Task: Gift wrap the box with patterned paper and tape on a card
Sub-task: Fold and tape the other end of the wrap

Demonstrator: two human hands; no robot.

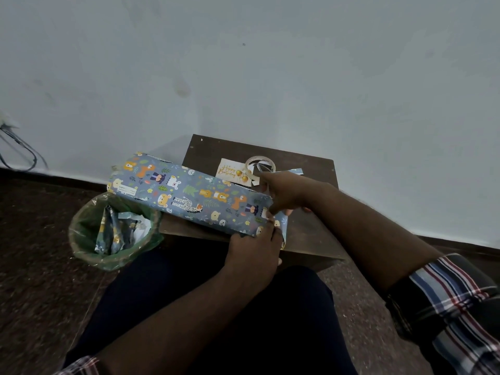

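Box (189,194), already clad in blue animal-print paper, lies at the centre of the frame with its long axis running from upper left down to lower right, its far end overhanging the desk (311,234) above a green-lined bin (89,247). Nearest the camera, the left hand (254,247) grips the near-right end of the box from below, fingers curled onto the loose paper flap there. Just beyond it the right hand (284,193) comes in from the right, fingertips pinching down on the same end fold; the two hands sit close together, almost touching. So the open end is right at both hands, and the rest of the box stretches away to the left. My guess is this end fold gets closed next. Farther back, just beyond the right hand, lie the "Happy Birthday" card (230,170) and the tape roll (260,165), the right hand being nearer to both.
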